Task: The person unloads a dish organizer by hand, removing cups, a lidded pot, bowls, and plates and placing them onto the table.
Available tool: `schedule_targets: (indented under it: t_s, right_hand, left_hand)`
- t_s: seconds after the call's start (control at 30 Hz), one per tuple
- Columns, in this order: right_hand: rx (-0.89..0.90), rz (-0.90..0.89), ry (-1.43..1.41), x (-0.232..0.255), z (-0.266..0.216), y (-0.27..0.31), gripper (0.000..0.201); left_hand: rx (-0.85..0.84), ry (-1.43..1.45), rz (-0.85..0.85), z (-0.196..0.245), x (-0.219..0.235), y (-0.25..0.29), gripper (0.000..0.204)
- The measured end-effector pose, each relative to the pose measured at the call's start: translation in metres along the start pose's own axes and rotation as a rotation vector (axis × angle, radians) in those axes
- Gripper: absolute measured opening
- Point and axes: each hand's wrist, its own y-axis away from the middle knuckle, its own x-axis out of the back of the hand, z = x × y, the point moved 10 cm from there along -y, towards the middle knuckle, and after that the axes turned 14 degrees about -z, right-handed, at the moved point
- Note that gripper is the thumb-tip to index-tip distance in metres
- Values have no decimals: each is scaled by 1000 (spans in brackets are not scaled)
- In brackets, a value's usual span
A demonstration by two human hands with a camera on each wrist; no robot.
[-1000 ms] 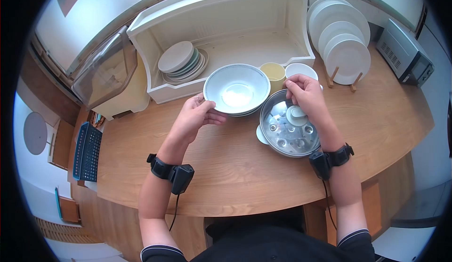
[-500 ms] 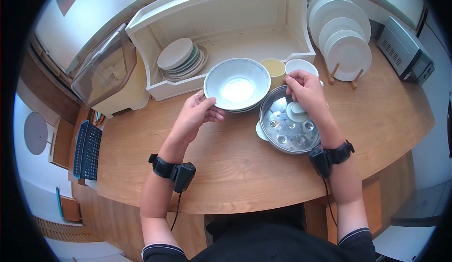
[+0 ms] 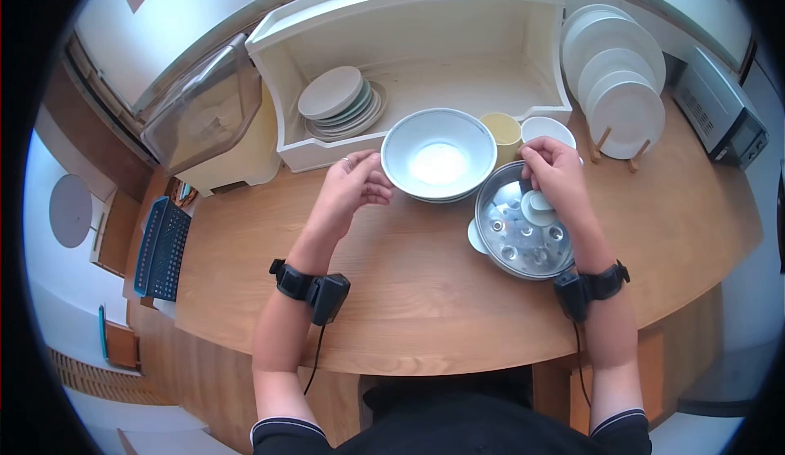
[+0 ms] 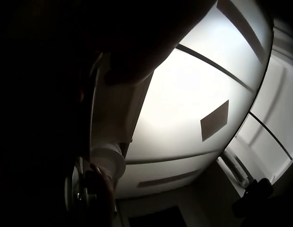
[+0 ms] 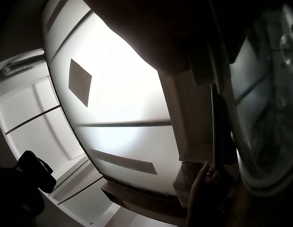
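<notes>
In the head view, a stack of bowls (image 3: 439,154) stands on the wooden table, a wide pale one with a thin rim line on top. My left hand (image 3: 346,193) is at its left rim, fingers loosely bent, thumb right beside the edge. My right hand (image 3: 560,179) hovers over the far side of a round pot with a clear lid (image 3: 511,230), fingers loosely curled close to the lid's rim. Under that hand is the lid's white knob (image 3: 537,208). A yellow cup (image 3: 500,132) and a white bowl (image 3: 548,130) stand behind the pot. Both wrist views are very dark.
A cream open rack (image 3: 425,62) holds stacked small plates (image 3: 335,99). To the right, white plates (image 3: 625,116) stand in a wooden holder before a grey appliance (image 3: 719,103). A bin with a clear lid (image 3: 204,120) and a blue basket (image 3: 163,246) are at the left.
The left thumb has come off the top bowl's rim and sits just outside it. The right hand keeps its place over the pot. The head view has shifted slightly.
</notes>
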Motion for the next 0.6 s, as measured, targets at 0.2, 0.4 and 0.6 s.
schedule_targets:
  t_s: [0.2, 0.4, 0.6]
  right_hand:
    - [19, -8, -26, -1, -1, 0, 17]
    - [-11, -12, -46, -3, 1, 0, 13]
    - [-8, -6, -49, -2, 2, 0, 14]
  left_hand:
    - [-67, 50, 190, 19, 73, -21, 38]
    - [-123, 178, 243, 33, 106, -55, 43]
    - [-38, 250, 360, 21, 140, -86, 43]
